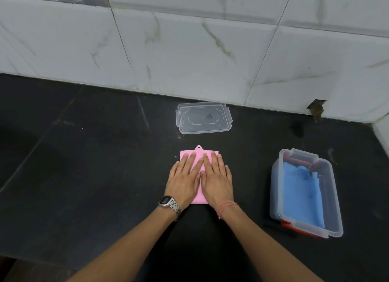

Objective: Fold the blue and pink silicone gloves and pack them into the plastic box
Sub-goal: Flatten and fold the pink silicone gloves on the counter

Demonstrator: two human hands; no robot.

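Black stone counter under white marble-look wall tiles. Fingers straight, left hand and right hand flat on folded pink glove, frame centre. Blue glove inside plastic box, lower right. Clear lid above centre, near wall.

pink glove mostly under hands, forearms cropped

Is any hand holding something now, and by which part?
Nothing is held. The left hand and right hand lie flat, fingers straight, pressing down on the folded pink glove on the counter.
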